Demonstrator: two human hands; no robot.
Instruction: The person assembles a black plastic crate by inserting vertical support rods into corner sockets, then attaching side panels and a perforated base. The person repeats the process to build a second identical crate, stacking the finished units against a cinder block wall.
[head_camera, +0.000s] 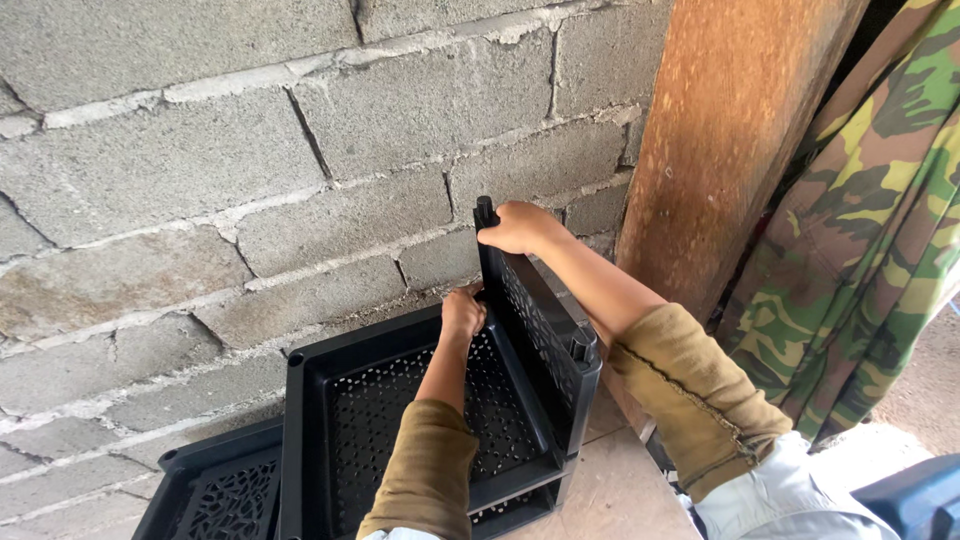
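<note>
A black perforated plastic shelf panel (545, 335) stands on edge against a flat black shelf tray (395, 425) by the block wall. My right hand (517, 227) grips the panel's upper far corner post. My left hand (463, 312) presses on the lower inner corner where the upright panel meets the tray. Both forearms wear olive sleeves.
A grey block wall (250, 180) is right behind. A rusty brown post (735, 130) rises to the right, with camouflage cloth (870, 250) hanging past it. Another black patterned panel (225, 495) lies at the lower left. A blue object (915, 500) sits at the bottom right corner.
</note>
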